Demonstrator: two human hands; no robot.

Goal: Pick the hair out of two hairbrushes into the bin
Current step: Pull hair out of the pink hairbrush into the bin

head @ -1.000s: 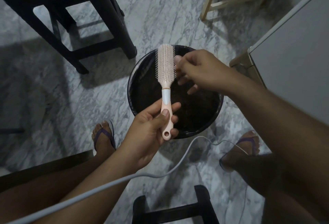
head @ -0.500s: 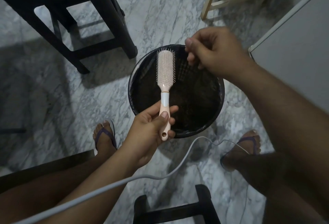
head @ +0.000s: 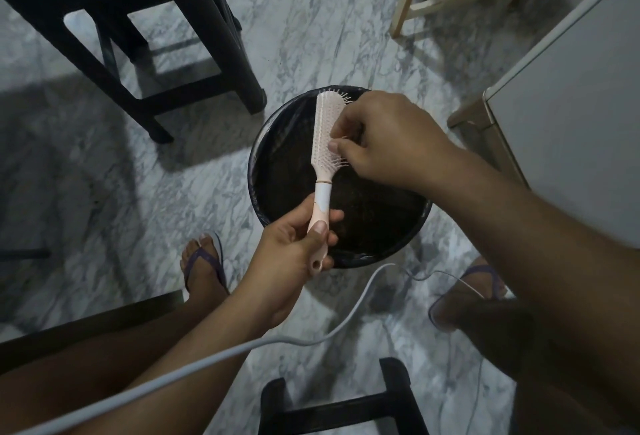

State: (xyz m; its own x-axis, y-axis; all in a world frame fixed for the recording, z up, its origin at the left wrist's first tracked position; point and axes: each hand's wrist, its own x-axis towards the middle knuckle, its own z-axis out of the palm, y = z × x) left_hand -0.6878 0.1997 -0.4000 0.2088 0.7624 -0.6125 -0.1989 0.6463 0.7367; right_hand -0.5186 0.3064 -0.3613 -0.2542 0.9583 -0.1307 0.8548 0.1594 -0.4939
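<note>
Left hand is gripping the brush at the bin's 6 o'clock. Right hand is working in the bristles; whether it is grasping hair, I cannot tell. Best pulling outward, staying over the bin.

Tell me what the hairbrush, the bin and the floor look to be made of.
Hairbrush: plastic, apparently; smooth matte pink body with a white band, stiff moulded bristles. Bin: material unclear; a glossy black film, likely a plastic liner, wrinkles over its rim. Floor: polished marble or marble-look tile, grey-veined white with sheen.
</note>
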